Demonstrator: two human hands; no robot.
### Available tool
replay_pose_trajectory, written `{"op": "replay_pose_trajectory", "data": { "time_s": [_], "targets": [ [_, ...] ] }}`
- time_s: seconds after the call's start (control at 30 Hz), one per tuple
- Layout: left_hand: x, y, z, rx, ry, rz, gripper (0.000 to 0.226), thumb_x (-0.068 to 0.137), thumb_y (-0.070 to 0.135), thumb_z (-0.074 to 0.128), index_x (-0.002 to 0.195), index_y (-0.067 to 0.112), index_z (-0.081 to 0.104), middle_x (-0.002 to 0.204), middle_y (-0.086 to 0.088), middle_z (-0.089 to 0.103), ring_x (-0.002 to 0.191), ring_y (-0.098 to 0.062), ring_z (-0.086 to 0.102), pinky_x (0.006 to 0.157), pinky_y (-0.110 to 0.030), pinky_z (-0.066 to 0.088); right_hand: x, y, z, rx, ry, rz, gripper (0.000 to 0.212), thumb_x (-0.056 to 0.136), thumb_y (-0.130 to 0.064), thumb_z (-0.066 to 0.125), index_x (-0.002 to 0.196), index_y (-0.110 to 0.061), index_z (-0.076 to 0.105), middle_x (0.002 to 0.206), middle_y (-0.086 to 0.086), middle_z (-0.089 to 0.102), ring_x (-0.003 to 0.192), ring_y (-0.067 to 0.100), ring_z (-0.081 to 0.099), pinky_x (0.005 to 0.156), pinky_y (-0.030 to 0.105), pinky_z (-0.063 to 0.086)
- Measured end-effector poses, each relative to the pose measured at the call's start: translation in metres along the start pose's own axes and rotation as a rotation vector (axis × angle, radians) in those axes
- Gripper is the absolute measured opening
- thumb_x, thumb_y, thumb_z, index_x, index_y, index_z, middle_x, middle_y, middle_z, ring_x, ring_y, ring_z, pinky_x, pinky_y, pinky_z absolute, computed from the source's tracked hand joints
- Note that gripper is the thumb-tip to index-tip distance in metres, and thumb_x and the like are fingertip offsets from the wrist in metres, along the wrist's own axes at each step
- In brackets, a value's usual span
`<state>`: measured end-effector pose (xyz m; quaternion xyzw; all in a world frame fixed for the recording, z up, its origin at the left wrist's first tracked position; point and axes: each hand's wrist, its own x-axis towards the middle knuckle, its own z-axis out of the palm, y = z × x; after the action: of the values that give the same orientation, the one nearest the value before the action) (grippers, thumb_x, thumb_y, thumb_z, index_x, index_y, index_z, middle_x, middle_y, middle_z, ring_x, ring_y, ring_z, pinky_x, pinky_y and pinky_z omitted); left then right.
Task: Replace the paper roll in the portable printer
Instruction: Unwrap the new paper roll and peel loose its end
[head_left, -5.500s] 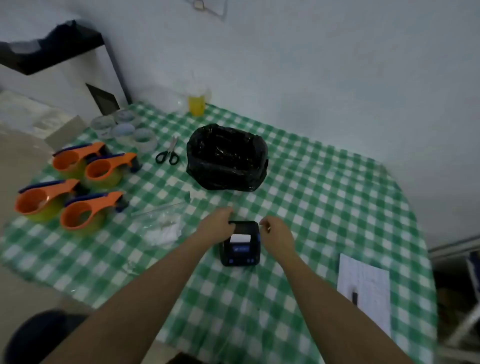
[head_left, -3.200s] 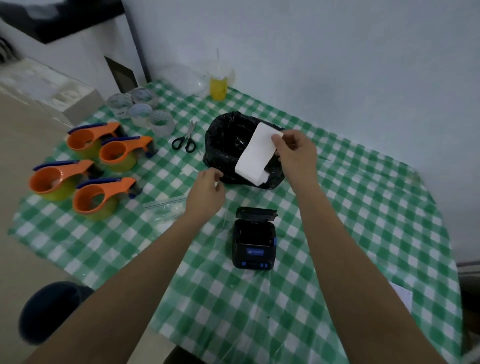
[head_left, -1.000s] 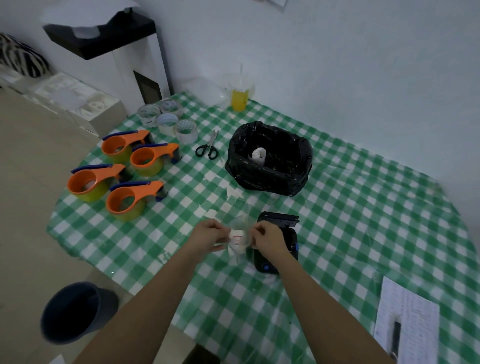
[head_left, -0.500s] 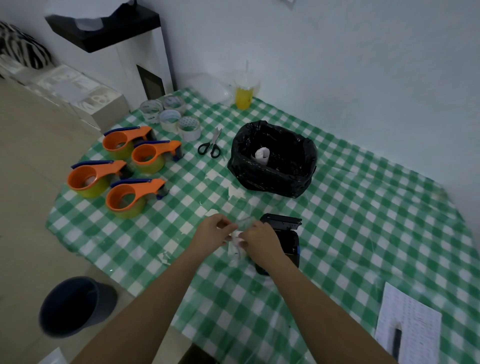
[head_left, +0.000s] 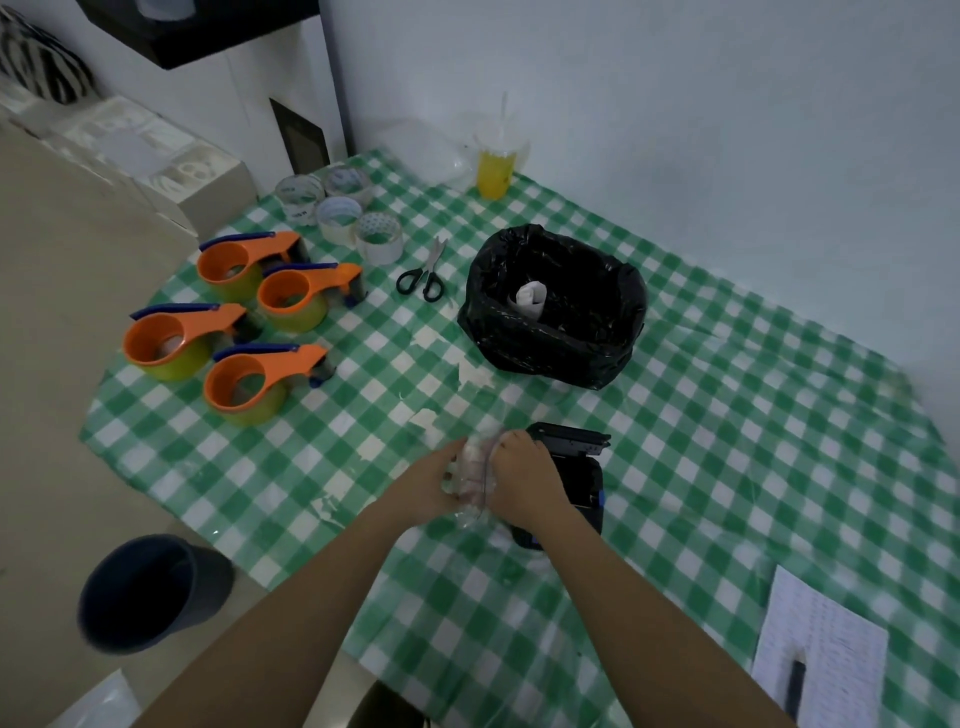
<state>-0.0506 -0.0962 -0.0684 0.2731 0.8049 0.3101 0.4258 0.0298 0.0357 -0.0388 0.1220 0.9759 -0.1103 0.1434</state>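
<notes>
The black portable printer (head_left: 576, 467) lies on the green checked tablecloth with its lid (head_left: 569, 437) open at the far end. Just left of it, my left hand (head_left: 428, 480) and my right hand (head_left: 522, 470) both grip a clear plastic bag (head_left: 471, 470) with white paper rolls inside. My right hand partly covers the printer. The used paper roll (head_left: 530, 299) lies loosely curled inside the bin lined with a black bag (head_left: 556, 306) beyond the printer.
Several orange tape dispensers (head_left: 244, 332) and tape rolls (head_left: 343, 208) sit at the left. Scissors (head_left: 423, 278) lie by the bin, a yellow drink cup (head_left: 496, 166) at the back. A printed sheet with a pen (head_left: 821, 660) lies near right. A dark bucket (head_left: 145, 592) stands on the floor.
The old paper went into the black bin. Both hands then picked up the clear bag of rolls beside the printer and have closed more tightly on it.
</notes>
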Motion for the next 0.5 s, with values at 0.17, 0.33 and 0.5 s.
{"op": "replay_pose_trajectory", "data": {
  "time_s": [0.17, 0.33, 0.5],
  "targets": [
    [0.000, 0.010, -0.008, -0.055, 0.137, 0.043, 0.032, 0.080, 0.014, 0.069, 0.111, 0.015, 0.061, 0.093, -0.001, 0.062, 0.087, -0.021, 0.059, 0.072, -0.025, 0.046, -0.009, 0.015, -0.015, 0.258, 0.136, -0.003, 0.050, 0.078, -0.044, 0.068, 0.107, -0.007, 0.054, 0.110, 0.009, 0.056, 0.107, 0.024, 0.045, 0.089, 0.033, 0.041],
    [0.006, 0.008, -0.029, 0.061, 0.448, 0.001, 0.028, 0.086, 0.007, 0.053, 0.059, 0.012, 0.046, 0.065, -0.005, 0.045, 0.063, -0.024, 0.048, 0.053, -0.029, 0.033, -0.021, 0.027, -0.032, 0.719, 0.271, 0.192, 0.054, 0.070, -0.040, 0.075, 0.116, -0.024, 0.051, 0.102, 0.002, 0.057, 0.085, 0.012, 0.053, 0.069, 0.020, 0.041],
    [0.006, 0.021, -0.045, 0.250, 0.391, -0.251, 0.046, 0.086, 0.016, 0.054, 0.129, 0.005, 0.044, 0.128, -0.024, 0.040, 0.119, -0.043, 0.040, 0.095, -0.048, 0.042, -0.032, 0.030, -0.044, 0.877, 0.373, 0.268, 0.050, 0.070, -0.036, 0.078, 0.111, -0.024, 0.052, 0.089, 0.000, 0.061, 0.076, 0.013, 0.060, 0.064, 0.021, 0.049]
  ]
}}
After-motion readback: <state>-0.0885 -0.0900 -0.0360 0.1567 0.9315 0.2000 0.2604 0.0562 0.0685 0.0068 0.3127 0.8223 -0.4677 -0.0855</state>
